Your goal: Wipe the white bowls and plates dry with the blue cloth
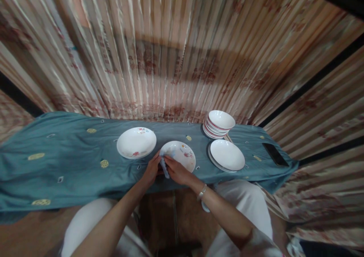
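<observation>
A pleated curtain (pixel 170 71) is hanging behind a table (pixel 76 154) spread with teal fabric. At left, a white plate (pixel 135 145) is lying apart, probably giving the hands room. The left hand (pixel 152 169) is gripping the near-left rim of the middle plate (pixel 182 155), seemingly steadying it; the right hand (pixel 176 170) is pinching a pale rag (pixel 165 167) there. Fingers underneath are hiding from view. Farther right, nested bowls (pixel 222 120), presumably saving space, are standing behind stacked plates (pixel 227 155), their count unclear. A phone (pixel 274 154), apparently, is lying rightmost.
</observation>
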Motion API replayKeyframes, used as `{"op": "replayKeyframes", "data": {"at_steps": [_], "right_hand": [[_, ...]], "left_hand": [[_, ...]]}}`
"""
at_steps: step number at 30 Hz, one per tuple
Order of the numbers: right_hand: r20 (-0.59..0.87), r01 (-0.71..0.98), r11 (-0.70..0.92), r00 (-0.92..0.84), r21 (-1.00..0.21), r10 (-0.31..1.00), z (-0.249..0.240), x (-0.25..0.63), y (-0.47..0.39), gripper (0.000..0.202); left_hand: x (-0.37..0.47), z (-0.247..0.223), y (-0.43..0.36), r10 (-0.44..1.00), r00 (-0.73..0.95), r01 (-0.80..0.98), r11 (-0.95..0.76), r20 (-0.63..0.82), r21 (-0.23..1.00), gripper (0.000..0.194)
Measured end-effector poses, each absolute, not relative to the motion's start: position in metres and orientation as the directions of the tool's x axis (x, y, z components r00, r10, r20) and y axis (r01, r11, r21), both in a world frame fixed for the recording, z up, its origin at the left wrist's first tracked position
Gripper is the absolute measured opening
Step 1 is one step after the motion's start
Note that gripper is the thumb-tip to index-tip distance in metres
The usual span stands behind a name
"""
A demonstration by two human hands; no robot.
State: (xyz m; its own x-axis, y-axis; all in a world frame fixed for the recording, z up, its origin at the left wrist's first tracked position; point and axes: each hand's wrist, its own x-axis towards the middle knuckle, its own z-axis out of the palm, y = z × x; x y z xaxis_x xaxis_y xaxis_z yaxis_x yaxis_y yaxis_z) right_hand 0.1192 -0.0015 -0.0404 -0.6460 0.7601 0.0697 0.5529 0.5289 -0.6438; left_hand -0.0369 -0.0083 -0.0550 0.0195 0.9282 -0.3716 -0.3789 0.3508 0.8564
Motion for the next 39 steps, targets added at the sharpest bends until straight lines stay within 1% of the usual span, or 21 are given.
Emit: {"op": "replayKeyframes", "data": {"at_steps": [3, 6, 8, 10, 12, 14, 16, 20, 25, 28, 31, 35, 39], "right_hand": [[0.120, 0.568, 0.546, -0.617, -0.616, 0.778, -0.052, 0.108, 0.009, 0.065], [0.155, 0.623, 0.581, -0.601, -0.524, 0.784, -0.056, 0.100, 0.021, 0.065], [0.177, 0.652, 0.622, -0.615, -0.434, 0.769, -0.052, 0.097, 0.030, 0.062], [0.179, 0.674, 0.653, -0.636, -0.346, 0.751, -0.044, 0.096, 0.039, 0.051], [0.152, 0.701, 0.659, -0.645, -0.273, 0.749, -0.035, 0.095, 0.050, 0.035], [0.103, 0.731, 0.651, -0.645, -0.205, 0.757, -0.027, 0.097, 0.061, 0.028], [0.046, 0.774, 0.618, -0.618, -0.136, 0.784, -0.021, 0.100, 0.070, 0.028], [-0.046, 0.877, 0.480, -0.481, -0.027, 0.875, -0.015, 0.116, 0.083, 0.035], [-0.097, 0.934, 0.356, -0.353, 0.025, 0.931, -0.010, 0.141, 0.081, 0.032], [-0.119, 0.963, 0.264, -0.257, 0.053, 0.959, -0.006, 0.157, 0.070, 0.031], [-0.141, 0.977, 0.201, -0.190, 0.072, 0.972, -0.004, 0.172, 0.056, 0.028], [-0.149, 0.983, 0.163, -0.149, 0.083, 0.977, -0.005, 0.184, 0.044, 0.027], [-0.135, 0.982, 0.167, -0.154, 0.091, 0.979, -0.008, 0.177, 0.050, 0.028]], "left_hand": [[-0.037, -0.057, -0.008, 0.921, -0.007, -0.391, 0.356, -0.389, 0.849, 0.051], [-0.037, -0.058, -0.008, 0.911, -0.011, -0.417, 0.370, -0.412, 0.830, 0.052], [-0.037, -0.057, -0.008, 0.909, 0.000, -0.411, 0.381, -0.417, 0.828, 0.055], [-0.036, -0.056, -0.009, 0.905, 0.004, -0.390, 0.392, -0.425, 0.833, 0.057], [-0.035, -0.054, -0.009, 0.898, 0.004, -0.379, 0.409, -0.440, 0.830, 0.060], [-0.035, -0.053, -0.009, 0.894, 0.011, -0.380, 0.418, -0.448, 0.825, 0.063], [-0.035, -0.052, -0.008, 0.898, 0.036, -0.390, 0.416, -0.438, 0.821, 0.065], [-0.035, -0.053, -0.008, 0.903, 0.069, -0.422, 0.412, -0.425, 0.807, 0.063], [-0.034, -0.049, -0.009, 0.887, 0.062, -0.415, 0.439, -0.457, 0.797, 0.060], [-0.034, -0.049, -0.009, 0.895, 0.057, -0.418, 0.425, -0.443, 0.803, 0.057], [-0.036, -0.051, -0.010, 0.908, 0.060, -0.433, 0.398, -0.414, 0.809, 0.059], [-0.036, -0.052, -0.009, 0.911, 0.067, -0.434, 0.394, -0.407, 0.810, 0.064], [-0.035, -0.048, -0.010, 0.910, 0.056, -0.413, 0.396, -0.411, 0.820, 0.059]]}}
